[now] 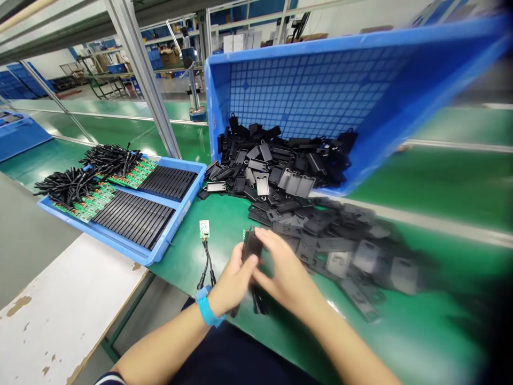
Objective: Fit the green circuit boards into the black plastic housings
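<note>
Head view: Holds a slim black rectangular plastic casing (253, 246) between both hands, over the near part of a glossy green worktop (184, 254). Closes left hand (234, 275) around the left side of the casing, thumb laid across its face. Wears a bright blue wristband (206, 306) on the left wrist. Touches the upper end of the casing with right forefinger, thumb lower down on the near side, leaving right hand (285, 270) part curled; cannot tell whether it clamps or only steadies. Note black leads (259, 303) hanging below the hands.

Note a small green circuit board (204, 230) with two black cables (207, 262), lying just left of the hands. Note farther left a shallow blue plastic tray (149, 258) carrying rows of black casings (134, 218), green boards and bundled black cables. Locate beyond the hands a large blue plastic crate (304, 91), tipped sideways, with loose black plastic shells (276, 160) spilling onto the worktop. See blurred flat pieces at right.
</note>
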A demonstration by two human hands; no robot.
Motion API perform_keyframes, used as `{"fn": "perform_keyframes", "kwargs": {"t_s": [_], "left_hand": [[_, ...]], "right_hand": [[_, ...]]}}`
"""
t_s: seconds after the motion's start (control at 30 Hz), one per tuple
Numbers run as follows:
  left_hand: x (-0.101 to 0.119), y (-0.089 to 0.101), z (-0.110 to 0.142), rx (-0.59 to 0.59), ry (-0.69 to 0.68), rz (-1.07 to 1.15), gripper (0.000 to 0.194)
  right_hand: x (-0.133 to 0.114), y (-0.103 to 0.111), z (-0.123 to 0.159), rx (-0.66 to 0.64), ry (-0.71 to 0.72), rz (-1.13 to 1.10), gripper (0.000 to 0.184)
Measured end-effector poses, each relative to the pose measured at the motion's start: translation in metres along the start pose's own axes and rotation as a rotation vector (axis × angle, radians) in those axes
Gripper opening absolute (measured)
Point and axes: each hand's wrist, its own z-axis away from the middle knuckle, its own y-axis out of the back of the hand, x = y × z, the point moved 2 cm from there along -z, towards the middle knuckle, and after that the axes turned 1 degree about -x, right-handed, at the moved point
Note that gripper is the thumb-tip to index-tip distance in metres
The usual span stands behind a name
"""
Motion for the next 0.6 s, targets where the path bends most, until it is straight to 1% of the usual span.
{"fn": "perform_keyframes", "kwargs": {"t_s": [0.1,0.13,0.17,0.2,0.27,0.3,0.37,0.43,0.47,0.53,0.57,0.6], "left_hand": [[0.002,-0.001,0.005,-0.002,-0.037,-0.096,0.04],[0.002,-0.002,0.007,0.005,-0.04,-0.12,0.04],[0.003,-0.002,0.009,0.01,-0.038,-0.14,0.04],[0.003,-0.002,0.011,0.012,-0.036,-0.156,0.04],[0.004,-0.004,0.014,-0.004,-0.034,-0.184,0.041],[0.005,-0.005,0.016,-0.022,-0.038,-0.204,0.042],[0.005,-0.008,0.021,-0.055,-0.068,-0.265,0.045],[0.003,-0.013,0.026,-0.066,-0.099,-0.328,0.048],[0.001,-0.015,0.028,-0.061,-0.1,-0.353,0.048],[-0.003,-0.021,0.031,-0.064,-0.059,-0.392,0.05],[-0.004,-0.024,0.029,-0.111,-0.03,-0.415,0.05],[-0.004,-0.026,0.025,-0.189,-0.014,-0.45,0.051]], "right_hand": [[-0.002,0.004,0.004,-0.007,0.036,-0.073,0.059],[-0.002,0.005,0.006,-0.024,0.024,-0.122,0.058],[-0.001,0.007,0.008,-0.033,-0.018,-0.201,0.058],[0.0,0.009,0.011,-0.021,-0.089,-0.316,0.059],[0.005,0.01,0.016,0.054,-0.305,-0.603,0.057],[0.007,0.009,0.017,0.085,-0.429,-0.744,0.052],[0.008,0.006,0.019,0.087,-0.631,-0.958,0.039],[0.005,0.002,0.02,0.067,-0.762,-1.057,0.029],[0.003,0.002,0.02,0.084,-0.802,-1.088,0.028],[0.002,0.006,0.026,0.157,-0.863,-1.116,0.029],[0.004,0.01,0.031,0.195,-0.89,-1.1,0.03],[0.009,0.016,0.037,0.228,-0.915,-1.063,0.031]]}}
